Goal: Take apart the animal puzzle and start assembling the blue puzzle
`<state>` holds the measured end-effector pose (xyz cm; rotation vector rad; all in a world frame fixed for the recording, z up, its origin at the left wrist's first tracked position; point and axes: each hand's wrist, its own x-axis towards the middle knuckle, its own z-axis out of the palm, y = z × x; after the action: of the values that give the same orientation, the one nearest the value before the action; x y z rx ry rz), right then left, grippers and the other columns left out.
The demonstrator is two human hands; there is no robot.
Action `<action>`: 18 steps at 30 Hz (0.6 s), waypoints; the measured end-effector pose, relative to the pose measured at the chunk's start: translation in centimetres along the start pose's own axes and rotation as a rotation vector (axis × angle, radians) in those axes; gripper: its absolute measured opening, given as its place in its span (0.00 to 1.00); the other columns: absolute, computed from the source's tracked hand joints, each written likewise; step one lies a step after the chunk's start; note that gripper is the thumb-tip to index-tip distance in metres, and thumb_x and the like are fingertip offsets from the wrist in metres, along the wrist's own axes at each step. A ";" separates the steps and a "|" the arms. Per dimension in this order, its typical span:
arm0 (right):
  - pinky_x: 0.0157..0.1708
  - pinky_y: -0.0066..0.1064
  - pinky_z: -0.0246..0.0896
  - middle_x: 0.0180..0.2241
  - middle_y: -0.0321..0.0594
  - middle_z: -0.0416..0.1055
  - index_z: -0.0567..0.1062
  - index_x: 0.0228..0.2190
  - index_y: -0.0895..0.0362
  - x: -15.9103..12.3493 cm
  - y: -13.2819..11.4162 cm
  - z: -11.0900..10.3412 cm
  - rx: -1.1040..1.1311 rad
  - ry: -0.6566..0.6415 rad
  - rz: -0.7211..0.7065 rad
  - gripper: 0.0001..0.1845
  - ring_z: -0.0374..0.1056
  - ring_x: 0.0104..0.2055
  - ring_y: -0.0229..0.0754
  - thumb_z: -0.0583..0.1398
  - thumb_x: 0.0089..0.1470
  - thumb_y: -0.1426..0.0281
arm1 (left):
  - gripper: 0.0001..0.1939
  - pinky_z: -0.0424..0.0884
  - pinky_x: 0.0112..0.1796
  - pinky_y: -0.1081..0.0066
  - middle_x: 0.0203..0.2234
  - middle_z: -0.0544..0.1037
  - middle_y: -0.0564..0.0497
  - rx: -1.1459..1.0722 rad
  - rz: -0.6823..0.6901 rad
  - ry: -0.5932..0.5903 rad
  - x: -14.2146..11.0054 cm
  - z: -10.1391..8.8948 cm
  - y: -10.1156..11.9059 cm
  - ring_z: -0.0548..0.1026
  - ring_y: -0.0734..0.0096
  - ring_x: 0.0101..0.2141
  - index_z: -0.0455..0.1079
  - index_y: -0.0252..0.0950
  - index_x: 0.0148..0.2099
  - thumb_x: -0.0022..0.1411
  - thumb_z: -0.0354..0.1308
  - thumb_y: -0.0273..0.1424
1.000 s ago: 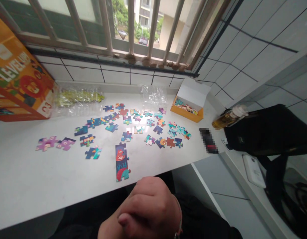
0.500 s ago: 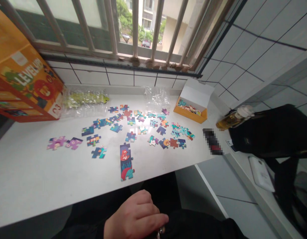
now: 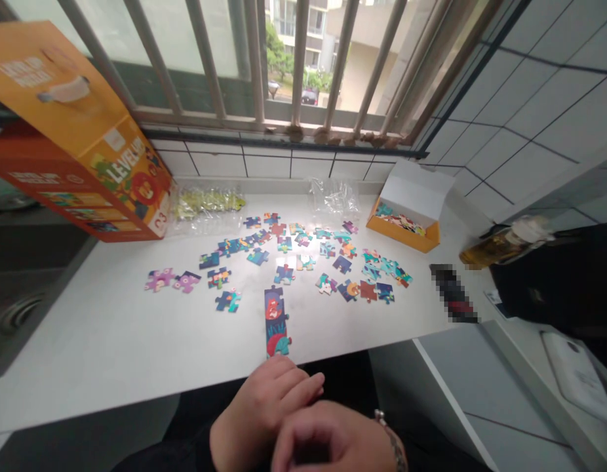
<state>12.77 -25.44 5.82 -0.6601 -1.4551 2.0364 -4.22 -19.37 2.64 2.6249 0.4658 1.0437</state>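
My left hand (image 3: 267, 403) is at the table's front edge, palm down, its loosely bent fingers close together with no object showing in them. It is just below a strip of joined puzzle pieces (image 3: 276, 321) with a red creature on dark blue. In front of my lap, my right hand (image 3: 340, 432), with a bracelet at the wrist, overlaps the left one in view. Its thumb and forefinger curve apart around a hollow, and nothing shows there. Several loose puzzle pieces (image 3: 285, 274) lie across the white table (image 3: 195, 347), including two purple ones (image 3: 160, 280) at left.
An orange puzzle box (image 3: 131, 177) stands at the back left beside a plastic bag of green pieces (image 3: 205, 202). A crumpled clear bag (image 3: 334, 196) and a small open box of pieces (image 3: 404, 235) are at the back. A bottle (image 3: 505, 242) and phone (image 3: 579, 370) are at right.
My hands, first clasped with the right over the left, have come apart; the right dropped low, then rose beside the left. The view has swung left, showing more of the orange box.
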 end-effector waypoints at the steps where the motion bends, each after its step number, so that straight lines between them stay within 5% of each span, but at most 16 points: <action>1: 0.33 0.26 0.65 0.28 0.34 0.73 0.78 0.37 0.57 -0.8 -0.3 -0.9 -0.049 0.161 -0.019 0.29 0.69 0.29 0.34 0.62 0.68 0.42 | 0.10 0.78 0.33 0.64 0.33 0.85 0.49 0.035 -0.032 -0.005 -0.5 -0.6 -0.3 0.80 0.66 0.31 0.73 0.33 0.57 0.79 0.54 0.25; 4: 0.35 0.29 0.65 0.30 0.36 0.76 0.79 0.39 0.55 -3.1 -0.9 -4.2 -0.414 0.597 0.006 0.21 0.70 0.32 0.37 0.58 0.75 0.52 | 0.11 0.78 0.36 0.63 0.36 0.85 0.47 0.142 -0.137 0.001 -1.9 -2.7 -1.2 0.80 0.64 0.34 0.74 0.34 0.57 0.77 0.57 0.23; 7: 0.38 0.32 0.66 0.34 0.40 0.78 0.79 0.39 0.54 -4.8 -0.5 -7.8 -0.910 0.828 -0.048 0.16 0.73 0.34 0.42 0.57 0.75 0.58 | 0.10 0.76 0.37 0.63 0.36 0.85 0.49 0.278 -0.213 -0.008 -3.1 -4.7 -2.3 0.80 0.65 0.34 0.75 0.36 0.56 0.76 0.58 0.23; 12: 0.35 0.32 0.66 0.33 0.38 0.80 0.80 0.40 0.54 -6.0 2.6 -12.4 -1.318 0.899 -0.154 0.13 0.75 0.31 0.40 0.58 0.75 0.63 | 0.06 0.77 0.45 0.62 0.40 0.87 0.48 0.543 -0.287 -0.035 -5.3 -8.0 -4.9 0.83 0.63 0.38 0.76 0.36 0.52 0.78 0.58 0.27; 18: 0.34 0.33 0.64 0.31 0.38 0.80 0.80 0.37 0.55 -4.9 5.6 -13.3 -1.570 0.982 -0.230 0.14 0.75 0.29 0.41 0.59 0.74 0.63 | 0.11 0.78 0.51 0.56 0.43 0.86 0.43 0.707 -0.542 -0.050 -7.5 -11.4 -8.9 0.83 0.54 0.44 0.77 0.35 0.51 0.79 0.54 0.32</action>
<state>24.40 -21.09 -3.05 -1.5845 -1.9709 -0.1214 -19.06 -12.63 2.73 2.7724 1.6756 0.7054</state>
